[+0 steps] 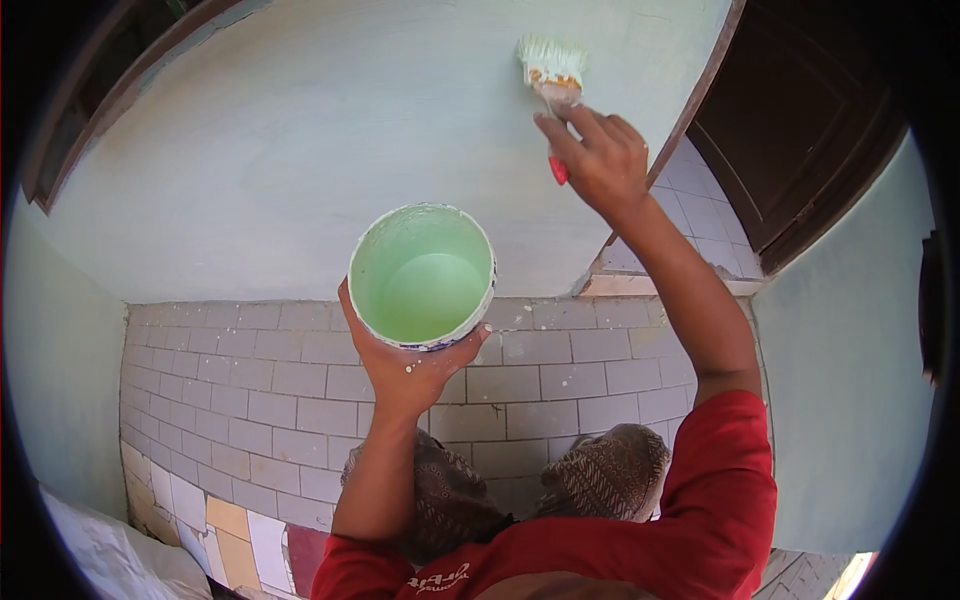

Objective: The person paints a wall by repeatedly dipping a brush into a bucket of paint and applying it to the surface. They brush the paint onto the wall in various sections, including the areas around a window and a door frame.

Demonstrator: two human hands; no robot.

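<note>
1. The brush point(553, 62) is in the upper part of the frame, right of the middle, its bristles pointing up and coated with pale paint; whether they touch the wall point(290, 150) behind them cannot be told.
2. The right hand point(602, 160) has its grip clamped on the brush, with fingers around the handle; the red end of the handle shows below the fingers.
3. The bucket point(425, 226) is near the middle of the frame, below and to the left of the brush and well apart from it. Its mouth faces the camera, and its rim is smeared with white.
4. Light green paint point(425, 300) lies in the bottom of the bucket.
5. The left hand point(405, 372) has its grip spread around the lower side of the bucket, thumb at the right and fingers at the left, with white spots on the skin.
6. The pale wall fills the upper middle, between a brown window frame point(95, 115) at the upper left and a dark brown door point(790, 120) at the upper right.
7. Below it runs a grey tiled floor point(505, 384), speckled with white drops.
8. At the bottom are the person's red shirt point(722, 490) and patterned trousers point(612, 465).
</note>
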